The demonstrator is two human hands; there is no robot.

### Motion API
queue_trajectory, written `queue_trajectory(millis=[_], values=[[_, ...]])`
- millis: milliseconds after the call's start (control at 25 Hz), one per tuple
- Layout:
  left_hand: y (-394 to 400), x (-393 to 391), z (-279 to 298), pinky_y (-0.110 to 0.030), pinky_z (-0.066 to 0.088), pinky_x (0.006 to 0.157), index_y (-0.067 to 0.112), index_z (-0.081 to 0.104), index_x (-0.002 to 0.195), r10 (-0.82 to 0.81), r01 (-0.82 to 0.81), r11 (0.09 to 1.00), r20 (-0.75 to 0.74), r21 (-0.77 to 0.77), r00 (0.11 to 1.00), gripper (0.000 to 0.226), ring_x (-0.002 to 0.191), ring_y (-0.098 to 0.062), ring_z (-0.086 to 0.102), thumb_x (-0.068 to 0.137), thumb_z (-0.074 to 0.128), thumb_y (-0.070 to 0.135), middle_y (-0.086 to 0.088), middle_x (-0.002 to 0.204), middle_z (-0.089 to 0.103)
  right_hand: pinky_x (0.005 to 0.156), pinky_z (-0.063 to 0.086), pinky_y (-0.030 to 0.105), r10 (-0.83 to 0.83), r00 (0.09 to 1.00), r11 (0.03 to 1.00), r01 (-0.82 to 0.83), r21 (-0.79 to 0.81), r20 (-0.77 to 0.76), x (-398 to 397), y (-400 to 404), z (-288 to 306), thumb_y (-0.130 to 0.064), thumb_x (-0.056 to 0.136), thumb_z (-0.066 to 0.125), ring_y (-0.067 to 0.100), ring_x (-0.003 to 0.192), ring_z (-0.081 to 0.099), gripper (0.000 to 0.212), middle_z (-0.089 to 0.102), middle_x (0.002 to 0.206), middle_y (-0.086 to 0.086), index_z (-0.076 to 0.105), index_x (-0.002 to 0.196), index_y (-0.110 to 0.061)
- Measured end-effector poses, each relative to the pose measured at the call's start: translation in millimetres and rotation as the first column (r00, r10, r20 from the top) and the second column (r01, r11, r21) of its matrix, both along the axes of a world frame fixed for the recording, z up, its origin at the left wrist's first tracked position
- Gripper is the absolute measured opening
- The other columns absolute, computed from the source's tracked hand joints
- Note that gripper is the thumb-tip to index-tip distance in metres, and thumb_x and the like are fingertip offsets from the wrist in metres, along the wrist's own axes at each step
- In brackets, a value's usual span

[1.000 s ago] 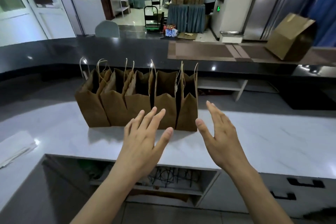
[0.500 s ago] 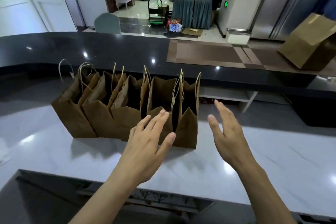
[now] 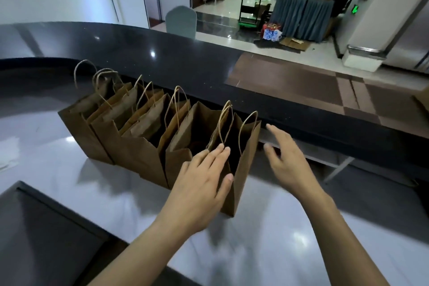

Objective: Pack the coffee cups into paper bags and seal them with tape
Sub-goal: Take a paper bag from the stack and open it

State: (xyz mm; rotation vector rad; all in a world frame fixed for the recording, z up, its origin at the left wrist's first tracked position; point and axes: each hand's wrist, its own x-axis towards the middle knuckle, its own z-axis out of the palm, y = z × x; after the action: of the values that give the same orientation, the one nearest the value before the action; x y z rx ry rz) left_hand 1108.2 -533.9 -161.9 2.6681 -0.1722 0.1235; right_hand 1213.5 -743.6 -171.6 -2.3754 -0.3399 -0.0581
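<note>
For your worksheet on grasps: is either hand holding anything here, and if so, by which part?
Nothing is held. The left hand lies open against the nearest paper bag; the right hand is open beside it.

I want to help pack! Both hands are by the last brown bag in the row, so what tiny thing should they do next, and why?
Probably close both hands on the rightmost bag and lift it out of the row. The left hand already lies with straight fingers against its near side, and the right hand hovers open just past its far side, so the two flank it. No cups are visible.

Five paper bags [image 3: 148, 146] stood in row, rightmost between left hand [image 3: 199, 183] and right hand [image 3: 287, 160]. Two hands showed. One chair [image 3: 181, 21] far beyond.
</note>
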Motion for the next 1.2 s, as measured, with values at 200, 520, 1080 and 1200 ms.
queue_trajectory(millis=[200, 520, 1080, 1200], values=[[-26, 15, -10, -0.030, 0.014, 0.120, 0.035, 0.008, 0.159, 0.042, -0.041, 0.999, -0.040, 0.021, 0.998, 0.056, 0.150, -0.006, 0.005, 0.107, 0.028, 0.042, 0.019, 0.164, 0.010, 0.120, 0.031, 0.033, 0.078, 0.997, 0.996, -0.078, 0.034, 0.009, 42, -11, -3, -0.021, 0.108, 0.041, 0.012, 0.146, 0.034, 0.044, 0.039, 0.159, -0.008, 0.043, 0.152, -0.026], [-41, 11, -18, -0.032, 0.027, 0.116, 0.030, 0.009, 0.159, 0.102, -0.094, 0.989, -0.072, 0.111, 0.992, 0.057, 0.143, -0.012, 0.018, 0.107, 0.029, 0.042, 0.014, 0.158, 0.024, 0.120, 0.032, 0.036, 0.182, 0.983, 0.979, -0.180, 0.092, -0.023, 67, -9, -7, -0.021, 0.108, 0.042, 0.011, 0.144, 0.037, 0.037, 0.045, 0.155, -0.008, 0.055, 0.143, -0.027], [-49, 9, -21, -0.036, 0.039, 0.099, 0.030, 0.075, 0.102, 0.319, -0.323, 0.935, 0.052, 0.148, 0.946, 0.041, 0.108, -0.012, 0.040, 0.103, 0.036, 0.043, 0.010, 0.107, 0.052, 0.082, 0.046, 0.037, 0.148, 0.984, 0.984, -0.157, -0.087, -0.101, 81, -8, 9, -0.044, 0.105, 0.047, 0.016, 0.093, 0.058, 0.037, 0.059, 0.103, -0.005, 0.077, 0.089, -0.033], [-47, 5, -19, -0.035, 0.039, 0.099, 0.031, 0.074, 0.109, 0.350, -0.348, 0.921, 0.016, 0.173, 0.936, 0.033, 0.106, -0.013, 0.041, 0.103, 0.043, 0.041, 0.009, 0.105, 0.054, 0.074, 0.048, 0.027, 0.198, 0.966, 0.963, -0.223, -0.152, -0.165, 77, -13, 17, -0.040, 0.098, 0.063, 0.010, 0.091, 0.057, 0.019, 0.056, 0.096, -0.010, 0.079, 0.087, -0.035]])
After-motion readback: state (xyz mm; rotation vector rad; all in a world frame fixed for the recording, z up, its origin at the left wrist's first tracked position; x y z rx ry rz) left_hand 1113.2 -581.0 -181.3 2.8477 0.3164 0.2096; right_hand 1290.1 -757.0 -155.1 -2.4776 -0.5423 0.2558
